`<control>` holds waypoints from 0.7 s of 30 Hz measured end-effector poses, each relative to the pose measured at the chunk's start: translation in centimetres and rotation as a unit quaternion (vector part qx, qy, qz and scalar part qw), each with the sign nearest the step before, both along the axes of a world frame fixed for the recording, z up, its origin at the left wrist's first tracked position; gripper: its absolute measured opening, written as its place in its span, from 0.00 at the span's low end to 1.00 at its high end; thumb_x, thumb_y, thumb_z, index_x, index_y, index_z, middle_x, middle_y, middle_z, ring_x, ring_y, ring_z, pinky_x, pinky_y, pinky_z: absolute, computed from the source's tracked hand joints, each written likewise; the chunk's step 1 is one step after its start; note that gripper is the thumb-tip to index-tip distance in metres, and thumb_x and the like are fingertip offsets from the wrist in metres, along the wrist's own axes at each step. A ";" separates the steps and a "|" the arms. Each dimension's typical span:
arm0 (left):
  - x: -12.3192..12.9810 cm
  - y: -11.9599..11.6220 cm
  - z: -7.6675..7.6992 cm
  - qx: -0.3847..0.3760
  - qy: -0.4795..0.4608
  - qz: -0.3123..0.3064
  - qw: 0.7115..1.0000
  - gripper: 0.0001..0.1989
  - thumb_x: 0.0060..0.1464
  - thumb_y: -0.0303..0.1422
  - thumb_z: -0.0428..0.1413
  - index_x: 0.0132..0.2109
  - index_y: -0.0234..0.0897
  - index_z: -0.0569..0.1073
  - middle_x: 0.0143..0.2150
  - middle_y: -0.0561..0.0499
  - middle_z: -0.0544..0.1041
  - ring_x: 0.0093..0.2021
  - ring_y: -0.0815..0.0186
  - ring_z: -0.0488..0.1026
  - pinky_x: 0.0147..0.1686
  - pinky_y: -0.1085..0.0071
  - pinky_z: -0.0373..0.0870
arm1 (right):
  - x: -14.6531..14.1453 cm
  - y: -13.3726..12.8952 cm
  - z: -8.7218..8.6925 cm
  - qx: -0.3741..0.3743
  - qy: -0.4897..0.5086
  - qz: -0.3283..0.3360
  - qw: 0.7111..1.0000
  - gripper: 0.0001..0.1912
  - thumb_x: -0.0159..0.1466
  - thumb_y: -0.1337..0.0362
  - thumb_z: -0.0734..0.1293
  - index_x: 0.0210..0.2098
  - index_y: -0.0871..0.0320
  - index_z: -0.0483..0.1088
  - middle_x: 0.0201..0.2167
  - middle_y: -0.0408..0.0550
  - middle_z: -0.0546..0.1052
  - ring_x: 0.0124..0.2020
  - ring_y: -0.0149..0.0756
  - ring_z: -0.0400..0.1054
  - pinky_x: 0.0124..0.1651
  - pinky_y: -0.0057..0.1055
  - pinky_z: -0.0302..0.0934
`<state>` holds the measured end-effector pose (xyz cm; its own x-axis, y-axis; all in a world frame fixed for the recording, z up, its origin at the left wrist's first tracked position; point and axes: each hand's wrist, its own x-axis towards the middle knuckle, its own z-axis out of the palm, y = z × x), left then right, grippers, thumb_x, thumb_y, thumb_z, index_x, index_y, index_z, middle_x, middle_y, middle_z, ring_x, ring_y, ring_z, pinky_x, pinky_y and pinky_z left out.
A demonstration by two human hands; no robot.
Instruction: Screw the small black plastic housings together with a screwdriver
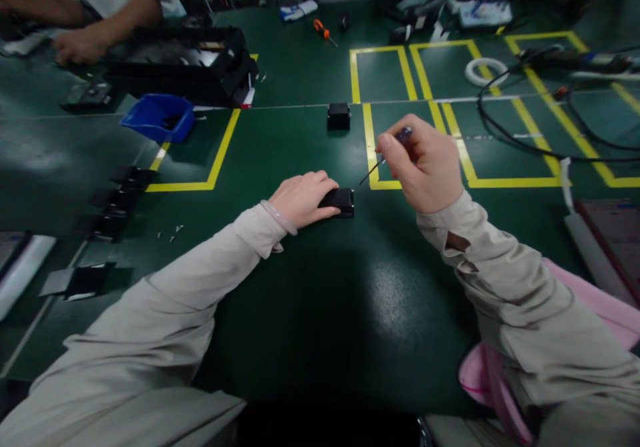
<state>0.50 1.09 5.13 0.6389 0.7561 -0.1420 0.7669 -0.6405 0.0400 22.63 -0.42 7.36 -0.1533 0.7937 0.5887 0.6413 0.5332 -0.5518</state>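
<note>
My left hand grips a small black box-shaped part on the green table, with the thumb on its near side and the fingers over its far side. The part's right end sticks out of the grasp and shows small bright spots at its corners. My right hand is closed around the handle of a thin screwdriver. Its shaft slants down to the left, and the tip is just above and right of the part, apart from it. A similar black part stands farther back on the table.
Several tiny screws lie left of my left forearm, near a row of black parts. A blue bin stands by a black tray, where another person's hand rests. An orange screwdriver, white ring and black cable lie beyond.
</note>
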 end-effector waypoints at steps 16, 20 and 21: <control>-0.9 -0.8 -3.7 0.012 -0.188 0.016 0.982 0.21 0.61 0.44 0.56 0.55 0.36 0.71 0.49 0.43 0.72 0.48 0.56 0.69 0.49 0.61 0.66 | -1.4 -0.8 -1.1 -0.020 -0.065 0.020 0.997 0.11 0.68 0.56 0.59 0.33 0.54 0.66 0.21 0.38 0.67 0.20 0.26 0.58 0.28 0.28 0.51; -0.9 -0.8 -3.8 0.018 -0.193 0.015 0.981 0.21 0.61 0.44 0.56 0.55 0.37 0.71 0.49 0.44 0.73 0.47 0.56 0.69 0.48 0.62 0.66 | -1.4 -0.8 -1.3 -0.008 -0.058 0.023 0.998 0.11 0.67 0.56 0.60 0.32 0.55 0.66 0.21 0.38 0.66 0.20 0.25 0.57 0.28 0.27 0.51; -0.9 -0.8 -3.8 0.019 -0.193 0.015 0.981 0.21 0.61 0.44 0.56 0.55 0.36 0.71 0.49 0.44 0.73 0.47 0.56 0.69 0.48 0.61 0.66 | -1.4 -0.8 -1.4 -0.011 -0.060 0.022 0.998 0.11 0.67 0.56 0.60 0.32 0.55 0.66 0.20 0.38 0.66 0.19 0.25 0.57 0.28 0.27 0.51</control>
<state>-0.40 0.28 1.31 0.6176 0.7749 0.1341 0.7175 -0.6251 0.3072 21.19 -1.19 6.00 -0.2556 0.7970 0.5472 0.6797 0.5507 -0.4846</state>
